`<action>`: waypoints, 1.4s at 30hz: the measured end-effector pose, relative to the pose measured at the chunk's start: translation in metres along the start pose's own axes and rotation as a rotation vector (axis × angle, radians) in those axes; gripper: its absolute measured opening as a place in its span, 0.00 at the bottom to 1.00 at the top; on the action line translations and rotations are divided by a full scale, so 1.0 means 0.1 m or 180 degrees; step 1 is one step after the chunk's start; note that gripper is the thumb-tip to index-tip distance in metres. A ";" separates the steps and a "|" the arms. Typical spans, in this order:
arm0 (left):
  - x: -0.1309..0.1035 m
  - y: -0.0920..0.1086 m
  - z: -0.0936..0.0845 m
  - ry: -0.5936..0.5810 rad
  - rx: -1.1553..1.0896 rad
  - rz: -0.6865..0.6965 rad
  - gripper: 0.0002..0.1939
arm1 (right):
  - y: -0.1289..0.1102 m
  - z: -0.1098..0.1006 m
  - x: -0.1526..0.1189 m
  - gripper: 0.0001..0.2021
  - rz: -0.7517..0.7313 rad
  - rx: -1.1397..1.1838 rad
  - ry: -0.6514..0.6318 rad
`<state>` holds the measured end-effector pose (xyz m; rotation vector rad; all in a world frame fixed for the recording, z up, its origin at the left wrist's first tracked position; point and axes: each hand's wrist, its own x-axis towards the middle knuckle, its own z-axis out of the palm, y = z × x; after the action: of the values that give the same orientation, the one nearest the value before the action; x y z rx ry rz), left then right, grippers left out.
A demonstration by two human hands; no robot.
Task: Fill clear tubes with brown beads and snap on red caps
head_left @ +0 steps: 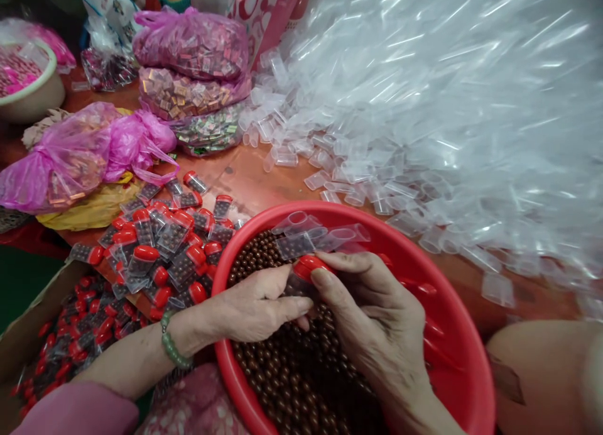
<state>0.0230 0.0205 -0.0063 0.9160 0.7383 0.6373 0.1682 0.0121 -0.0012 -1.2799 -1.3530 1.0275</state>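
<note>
At the centre of the frame we hold a small red-capped container (298, 287) above the brown beads (277, 372) in a red basin (455, 344). Our left hand (261, 306) grips its body between thumb and fingers, while our right hand (372, 315) pinches its red cap (308, 264). Just beyond, a few clear tubes (294, 245) lie inside the basin. We see filled containers (174, 241) heaped at centre left, and loose tubes (424, 121) spread across the upper right.
</note>
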 end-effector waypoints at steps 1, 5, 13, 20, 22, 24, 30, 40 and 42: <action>0.00 0.00 0.00 0.0016 0.0036 -0.0016 0.02 | -0.01 0.01 -0.01 0.02 0.0065 0.0037 0.0017; 0.00 -0.02 -0.02 0.0078 0.0203 0.0000 0.03 | 0.00 0.00 0.00 0.03 0.0299 0.0166 -0.0098; -0.02 -0.07 -0.04 -0.0007 0.0249 0.0009 0.03 | 0.03 0.01 -0.01 0.03 0.0319 0.0049 -0.0111; -0.03 -0.13 -0.06 -0.0089 -0.0147 0.0072 0.08 | 0.13 -0.07 -0.07 0.06 -0.0749 -0.0802 -0.0406; -0.04 -0.12 -0.07 -0.0072 -0.0372 0.0108 0.13 | 0.14 -0.10 -0.06 0.09 -0.1086 -0.1133 -0.0716; -0.04 -0.11 -0.07 0.0000 -0.0522 0.0040 0.18 | 0.14 -0.12 -0.03 0.21 -0.1488 -0.1585 -0.0922; -0.03 -0.12 -0.05 0.0070 -0.0857 -0.0144 0.21 | 0.14 -0.05 0.02 0.28 -0.2246 -0.2616 -0.0803; -0.06 -0.15 -0.02 -0.0081 -0.0931 -0.0171 0.20 | 0.16 -0.05 0.02 0.28 -0.2969 -0.2825 -0.0940; -0.07 -0.15 -0.03 -0.0087 -0.0992 -0.0195 0.22 | 0.17 -0.05 0.01 0.29 -0.2954 -0.2816 -0.0917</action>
<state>0.0192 0.0099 -0.0185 0.6122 0.6192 0.6628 0.1760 0.0147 -0.0169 -0.8593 -2.4334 -0.0896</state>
